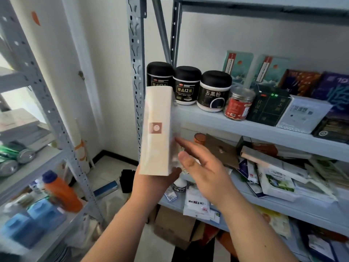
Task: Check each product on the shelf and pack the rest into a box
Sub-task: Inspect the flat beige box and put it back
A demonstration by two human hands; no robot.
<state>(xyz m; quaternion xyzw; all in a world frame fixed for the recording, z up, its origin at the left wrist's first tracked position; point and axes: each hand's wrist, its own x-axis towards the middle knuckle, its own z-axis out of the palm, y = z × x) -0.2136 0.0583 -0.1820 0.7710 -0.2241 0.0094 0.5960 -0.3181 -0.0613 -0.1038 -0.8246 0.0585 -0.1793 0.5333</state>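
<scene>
1. Cream carton [156, 129], tall and narrow with a small brown square label, is upright in the head view, held up in front of the grey metal shelf [245, 129] by its left post.
2. The left hand [151, 183] grips the carton's lower end from below, with most of its fingers hidden behind it.
3. The right hand [205, 173] is spread with straight fingers just beside the carton's right edge; contact cannot be told.
4. Behind stand three black-lidded jars [187, 86], a red-labelled clear jar [238, 104] and a dark green box [268, 104].
</scene>
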